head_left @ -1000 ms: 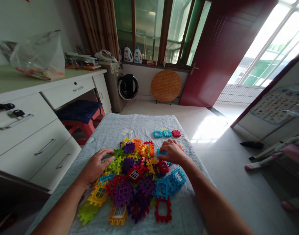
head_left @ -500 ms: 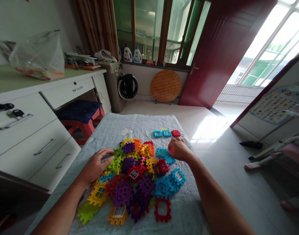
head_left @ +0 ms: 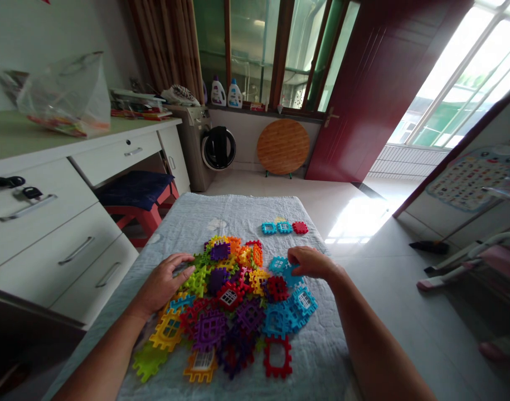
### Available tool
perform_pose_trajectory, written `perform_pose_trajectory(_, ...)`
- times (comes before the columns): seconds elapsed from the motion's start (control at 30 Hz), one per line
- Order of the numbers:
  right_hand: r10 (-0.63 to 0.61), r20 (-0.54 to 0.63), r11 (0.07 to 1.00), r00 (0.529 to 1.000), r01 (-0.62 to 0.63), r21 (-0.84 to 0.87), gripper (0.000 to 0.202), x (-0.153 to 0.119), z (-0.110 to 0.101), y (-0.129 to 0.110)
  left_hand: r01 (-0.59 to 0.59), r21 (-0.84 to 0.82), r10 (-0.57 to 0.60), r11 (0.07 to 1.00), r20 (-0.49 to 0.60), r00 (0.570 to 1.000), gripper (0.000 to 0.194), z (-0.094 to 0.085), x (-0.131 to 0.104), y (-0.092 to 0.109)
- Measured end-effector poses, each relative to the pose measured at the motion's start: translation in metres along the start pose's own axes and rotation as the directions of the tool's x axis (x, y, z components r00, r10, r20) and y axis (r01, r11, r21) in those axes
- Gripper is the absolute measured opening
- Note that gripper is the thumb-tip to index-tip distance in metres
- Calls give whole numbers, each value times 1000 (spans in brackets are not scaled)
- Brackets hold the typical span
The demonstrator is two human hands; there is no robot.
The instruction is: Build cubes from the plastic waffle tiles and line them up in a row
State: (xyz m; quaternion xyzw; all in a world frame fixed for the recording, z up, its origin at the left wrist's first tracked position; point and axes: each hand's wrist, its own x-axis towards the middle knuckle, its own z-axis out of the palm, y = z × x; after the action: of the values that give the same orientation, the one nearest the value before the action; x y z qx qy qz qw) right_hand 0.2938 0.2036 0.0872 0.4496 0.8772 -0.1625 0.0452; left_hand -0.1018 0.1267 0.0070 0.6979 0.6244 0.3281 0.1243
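Observation:
A pile of flat plastic interlocking building blocks with notched edges covers the cloth-topped table. My left hand (head_left: 165, 283) lies at the pile's left edge, fingers spread and apart, beside lime-green blocks (head_left: 196, 281). At the pile's right side my right hand (head_left: 311, 263) is closed, its curled fingertips on a blue block (head_left: 294, 276) that they partly hide. Another blue block (head_left: 277, 264) lies just left of those fingers. Nearer me are more blue blocks (head_left: 276, 320), one with a white window lattice, and a red frame block (head_left: 278, 357). A red block (head_left: 277, 288) rests at the pile's right edge.
Two blue blocks (head_left: 284, 227) and a red one (head_left: 300, 227) form a row toward the table's far right. A white desk (head_left: 74, 223) and a stool (head_left: 133, 190) stand at left. Behind are a washing machine (head_left: 196, 147) and a round wooden tabletop (head_left: 283, 146).
My right hand has come slightly nearer to me, and the red bit seen at its fingers no longer shows. The blue blocks under it have shifted apart. My left hand has not moved.

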Motion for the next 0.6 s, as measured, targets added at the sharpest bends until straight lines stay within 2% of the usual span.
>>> perform_pose_trajectory(0.13,-15,2,991,1000,14,130,8,-5,-6,11,-12,14,12,1000,1,1000,39,0,0,-1)
perform_pose_trajectory(0.27,-17,-122,989,992,35,145,11,-6,-8,15,-15,21,15,1000,1,1000,40,0,1,-1)
perform_pose_trajectory(0.4,25,-240,991,971,8,136,23,-1,-5,8,-12,19,11,1000,8,1000,41,0,0,0)
perform_pose_trajectory(0.47,20,-234,989,972,15,150,29,3,-3,1,-10,17,9,1000,15,1000,41,0,0,0)
perform_pose_trajectory(0.6,-38,-119,979,992,61,194,35,8,2,-10,-10,12,10,1000,20,1000,40,0,0,-2)
